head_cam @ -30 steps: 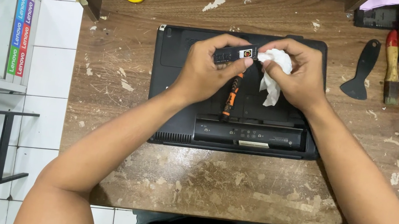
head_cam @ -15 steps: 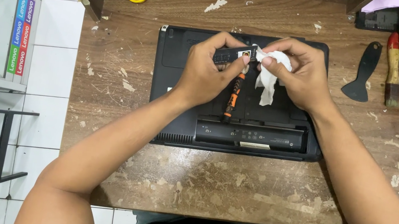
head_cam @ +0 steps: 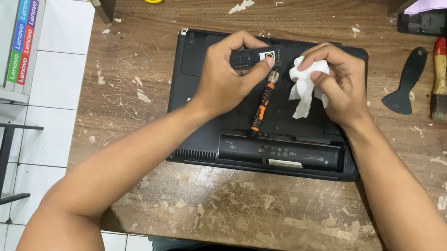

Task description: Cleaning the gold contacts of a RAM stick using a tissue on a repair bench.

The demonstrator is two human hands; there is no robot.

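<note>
Both our bare arms are reaching forward, hands raised close together.

Our left hand (head_cam: 226,78) is curling with its back toward us, thumb and fingertips pinching closed at the top and the wrist bending slightly inward. Our right hand (head_cam: 335,83) is sitting just beside it, apart and not touching, its fingers folding tightly in toward the palm and the thumb pressing across them. Both forearms are angling inward from the lower corners of the view, elbows spreading wide, so the arms are forming a narrow arch that is closing at the hands.

Scuffed wooden desk (head_cam: 223,203), upturned laptop (head_cam: 197,139)
</note>
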